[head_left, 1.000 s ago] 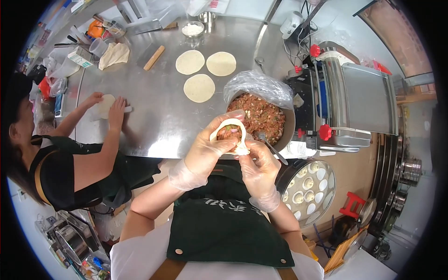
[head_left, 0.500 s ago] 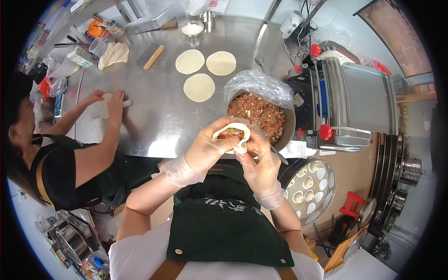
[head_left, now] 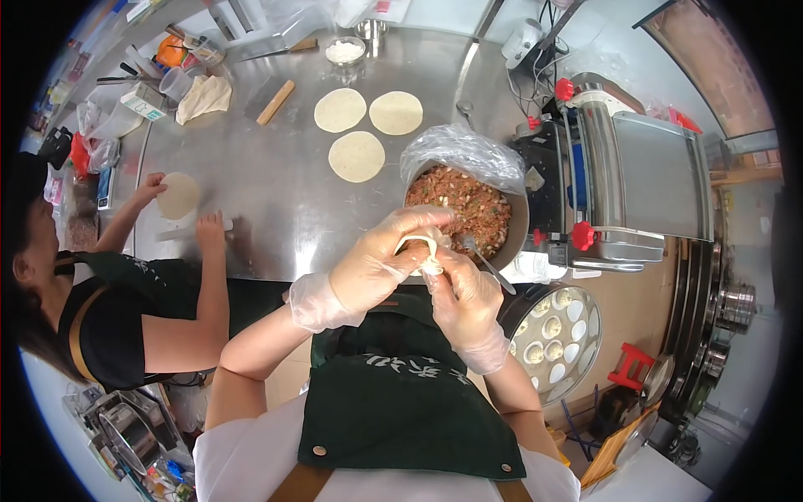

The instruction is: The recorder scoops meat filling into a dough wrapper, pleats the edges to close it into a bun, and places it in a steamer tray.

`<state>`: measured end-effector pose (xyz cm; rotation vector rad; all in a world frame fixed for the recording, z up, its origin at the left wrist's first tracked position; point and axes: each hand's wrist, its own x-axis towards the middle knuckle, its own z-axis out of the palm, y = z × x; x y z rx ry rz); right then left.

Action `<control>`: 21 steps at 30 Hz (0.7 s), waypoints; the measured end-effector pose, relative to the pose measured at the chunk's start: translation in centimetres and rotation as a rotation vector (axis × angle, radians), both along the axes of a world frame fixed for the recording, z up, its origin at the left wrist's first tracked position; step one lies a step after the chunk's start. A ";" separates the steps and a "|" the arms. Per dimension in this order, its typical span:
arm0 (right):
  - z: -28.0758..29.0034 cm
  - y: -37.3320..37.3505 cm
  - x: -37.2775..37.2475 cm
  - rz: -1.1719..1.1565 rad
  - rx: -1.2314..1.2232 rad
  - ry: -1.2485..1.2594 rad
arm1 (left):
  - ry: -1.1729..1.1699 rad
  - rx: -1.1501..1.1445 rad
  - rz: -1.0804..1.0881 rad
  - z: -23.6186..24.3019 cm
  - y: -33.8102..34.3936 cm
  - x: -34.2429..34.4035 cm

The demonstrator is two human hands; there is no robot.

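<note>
In front of my chest, my left hand, in a clear plastic glove, cups a small stuffed bun. Its thumb is at the opening of the white dough, and the fingers curl around the far side. My right hand, gloved too, pinches the gathered dough edge from the right. Fingers hide much of the bun and its filling. Just beyond my hands stands a large bowl of minced meat filling, with a spoon resting in it and plastic film bunched at its far rim.
Several flat dough rounds lie on the steel table. A round steamer tray with several buns is lower right, below a roller machine. At left a co-worker handles a dough round and a rolling pin.
The bun's opening has narrowed, and my left fingers have closed farther over it. The co-worker's hands have moved apart, one lifting the dough round's edge, the other on the rolling pin.
</note>
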<state>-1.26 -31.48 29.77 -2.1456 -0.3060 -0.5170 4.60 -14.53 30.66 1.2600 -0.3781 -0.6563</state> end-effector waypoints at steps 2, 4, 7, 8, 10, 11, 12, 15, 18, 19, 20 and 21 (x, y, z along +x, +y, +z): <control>-0.1 -0.1 0.2 0.017 -0.123 -0.158 | 0.053 -0.022 0.017 1.1 0.0 0.0; 0.4 0.0 0.2 0.030 -0.166 -0.194 | 0.107 -0.044 0.032 0.9 0.1 0.1; 0.4 0.1 0.1 0.053 -0.076 -0.042 | -0.245 0.005 0.034 -0.4 0.3 0.0; 0.6 0.3 -0.1 0.056 -0.076 -0.043 | -0.294 0.063 0.022 -0.2 0.1 0.0; 1.1 0.7 -0.6 -0.066 0.119 0.159 | -0.344 0.122 0.011 -0.3 0.1 -0.1; 0.7 0.2 -0.5 -0.036 0.054 0.094 | -0.475 0.170 0.049 -0.6 -0.2 -0.1; 0.5 0.1 -0.2 -0.037 0.051 0.092 | -0.606 0.218 0.086 -0.5 -0.5 0.0; 0.4 0.6 0.2 -0.045 0.021 -0.148 | -0.261 0.086 0.259 -0.5 -1.4 -1.5; -0.1 1.1 -0.1 -0.043 0.086 -0.075 | 0.112 -0.236 0.476 -0.3 -3.5 -3.1; -0.1 1.3 0.1 -0.070 0.032 -0.118 | 0.086 -0.189 0.462 -0.6 -3.4 -2.9; 0.0 1.1 0.1 -0.067 0.033 -0.115 | 0.062 -0.145 0.448 -1.0 -3.4 -2.8; 0.0 0.9 0.1 -0.074 0.012 -0.060 | 0.064 -0.144 0.451 -1.4 -3.3 -2.6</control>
